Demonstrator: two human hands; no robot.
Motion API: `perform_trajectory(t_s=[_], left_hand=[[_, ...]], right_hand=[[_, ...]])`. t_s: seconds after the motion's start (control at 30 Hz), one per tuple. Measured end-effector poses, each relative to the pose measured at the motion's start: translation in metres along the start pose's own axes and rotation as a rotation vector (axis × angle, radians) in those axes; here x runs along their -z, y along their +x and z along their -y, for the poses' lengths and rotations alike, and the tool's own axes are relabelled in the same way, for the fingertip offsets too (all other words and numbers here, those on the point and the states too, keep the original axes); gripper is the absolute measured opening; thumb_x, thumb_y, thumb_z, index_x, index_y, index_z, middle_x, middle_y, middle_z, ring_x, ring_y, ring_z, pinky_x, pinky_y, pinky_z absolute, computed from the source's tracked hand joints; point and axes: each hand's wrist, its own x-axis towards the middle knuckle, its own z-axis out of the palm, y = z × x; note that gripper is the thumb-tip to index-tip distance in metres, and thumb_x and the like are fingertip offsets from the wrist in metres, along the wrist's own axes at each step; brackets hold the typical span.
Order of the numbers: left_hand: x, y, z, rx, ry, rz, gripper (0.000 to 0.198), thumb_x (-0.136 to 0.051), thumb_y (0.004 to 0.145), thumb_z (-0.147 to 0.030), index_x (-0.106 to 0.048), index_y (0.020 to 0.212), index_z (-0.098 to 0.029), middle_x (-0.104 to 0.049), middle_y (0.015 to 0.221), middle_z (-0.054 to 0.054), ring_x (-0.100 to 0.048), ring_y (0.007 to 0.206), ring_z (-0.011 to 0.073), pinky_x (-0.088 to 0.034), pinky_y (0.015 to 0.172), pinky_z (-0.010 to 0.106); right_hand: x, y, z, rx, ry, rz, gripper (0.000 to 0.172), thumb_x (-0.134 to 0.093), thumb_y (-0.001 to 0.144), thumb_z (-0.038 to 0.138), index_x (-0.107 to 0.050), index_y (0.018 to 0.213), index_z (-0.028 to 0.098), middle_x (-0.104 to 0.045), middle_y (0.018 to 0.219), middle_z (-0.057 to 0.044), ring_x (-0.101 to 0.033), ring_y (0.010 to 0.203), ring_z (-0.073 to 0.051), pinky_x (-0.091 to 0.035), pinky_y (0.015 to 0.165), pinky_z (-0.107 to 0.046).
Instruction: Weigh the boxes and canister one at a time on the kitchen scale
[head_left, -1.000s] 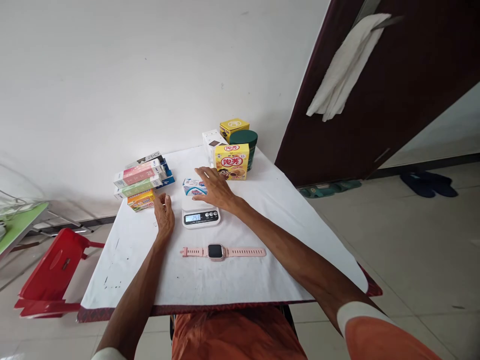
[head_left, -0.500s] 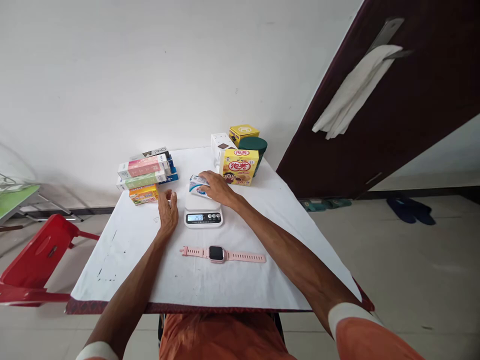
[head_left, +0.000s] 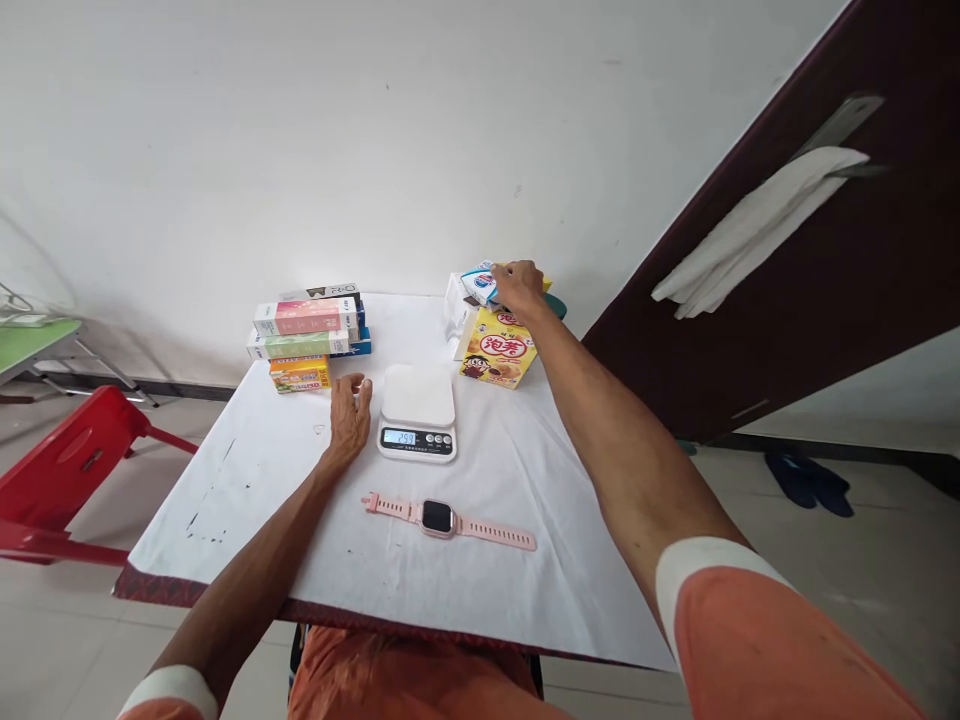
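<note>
My right hand (head_left: pixel 519 287) is stretched to the far right corner of the table, closed on a small blue and white packet (head_left: pixel 478 283) held above the yellow snack box (head_left: pixel 500 350) and the white box (head_left: pixel 455 303) behind it. A white kitchen scale (head_left: pixel 418 411) sits mid-table with its platform bare and its display lit. Resting flat on the white table cover (head_left: pixel 247 480), my left hand (head_left: pixel 349 414) lies just left of the scale with fingers loosely extended. A pink smartwatch (head_left: pixel 437 517) lies flat in front of the scale.
A stack of slim boxes (head_left: pixel 307 328) with a small orange box (head_left: pixel 299 374) stands at the back left. A green lid (head_left: pixel 556 306) peeks behind my right wrist. A red plastic chair (head_left: pixel 60 470) is left of the table, a dark door (head_left: pixel 840 250) with a white cloth (head_left: pixel 757 235) to the right.
My right hand lifted the blue and white packet off the scale and carried it back right, over the yellow box. The left hand stayed beside the scale.
</note>
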Motion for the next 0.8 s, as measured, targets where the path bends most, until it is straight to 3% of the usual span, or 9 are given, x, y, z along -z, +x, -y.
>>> perform_trajectory(t_s=[0.13, 0.27, 0.4, 0.53, 0.6, 0.67, 0.8], left_hand=[[-0.001, 0.000, 0.002, -0.015, -0.024, 0.002, 0.039, -0.047, 0.107, -0.056, -0.063, 0.110, -0.021, -0.066, 0.115, 0.013, -0.064, 0.105, 0.0246, -0.056, 0.095, 0.043], [-0.001, 0.000, 0.004, -0.002, -0.045, 0.014, 0.038, -0.049, 0.107, -0.056, -0.064, 0.110, -0.021, -0.066, 0.115, 0.012, -0.064, 0.106, 0.0241, -0.055, 0.098, 0.042], [-0.003, -0.004, 0.003, 0.006, -0.042, -0.004, 0.034, -0.051, 0.107, -0.051, -0.064, 0.109, -0.020, -0.065, 0.114, 0.012, -0.064, 0.106, 0.0241, -0.055, 0.099, 0.043], [-0.005, -0.007, 0.002, 0.011, -0.038, -0.005, 0.029, -0.051, 0.108, -0.046, -0.063, 0.111, -0.020, -0.065, 0.117, 0.013, -0.065, 0.107, 0.0241, -0.055, 0.096, 0.042], [-0.006, -0.007, 0.004, 0.001, -0.036, 0.013, 0.027, -0.050, 0.108, -0.044, -0.062, 0.110, -0.020, -0.066, 0.115, 0.013, -0.065, 0.107, 0.0238, -0.055, 0.096, 0.042], [-0.007, -0.007, 0.007, -0.006, -0.035, 0.030, 0.025, -0.051, 0.108, -0.042, -0.062, 0.108, -0.020, -0.066, 0.113, 0.012, -0.065, 0.106, 0.0237, -0.055, 0.097, 0.042], [-0.014, -0.002, 0.018, -0.007, -0.061, -0.011, 0.018, -0.052, 0.106, -0.035, -0.063, 0.108, -0.021, -0.067, 0.110, 0.013, -0.066, 0.108, 0.0276, -0.056, 0.100, 0.049]], right_hand=[[-0.010, 0.006, -0.009, 0.054, -0.125, -0.028, 0.042, -0.042, 0.104, 0.035, -0.076, 0.095, 0.013, -0.074, 0.112, -0.026, -0.063, 0.123, -0.039, -0.046, 0.108, -0.055], [-0.006, 0.006, -0.010, 0.100, -0.190, -0.014, 0.047, -0.039, 0.105, 0.037, -0.077, 0.113, 0.012, -0.072, 0.124, -0.028, -0.061, 0.130, -0.040, -0.045, 0.111, -0.058], [0.005, -0.011, 0.004, 0.137, -0.229, -0.062, 0.044, -0.040, 0.104, 0.036, -0.073, 0.121, 0.012, -0.068, 0.133, -0.027, -0.057, 0.135, -0.042, -0.044, 0.111, -0.063], [-0.006, -0.042, 0.034, 0.363, -0.166, -0.108, 0.036, -0.047, 0.105, 0.036, -0.069, 0.125, 0.015, -0.063, 0.138, -0.023, -0.049, 0.140, -0.040, -0.041, 0.113, -0.062], [-0.025, -0.067, 0.059, 0.535, -0.107, 0.019, 0.030, -0.054, 0.103, 0.034, -0.071, 0.118, 0.014, -0.067, 0.130, -0.021, -0.054, 0.132, -0.037, -0.041, 0.114, -0.059], [-0.050, -0.098, 0.088, 0.689, -0.035, 0.243, 0.026, -0.061, 0.101, 0.036, -0.072, 0.114, 0.017, -0.072, 0.120, -0.016, -0.061, 0.120, -0.034, -0.046, 0.110, -0.055], [-0.102, -0.158, 0.145, 0.854, -0.063, 0.619, 0.033, -0.073, 0.094, 0.038, -0.071, 0.117, 0.015, -0.070, 0.126, -0.015, -0.063, 0.119, -0.031, -0.050, 0.105, -0.043]])
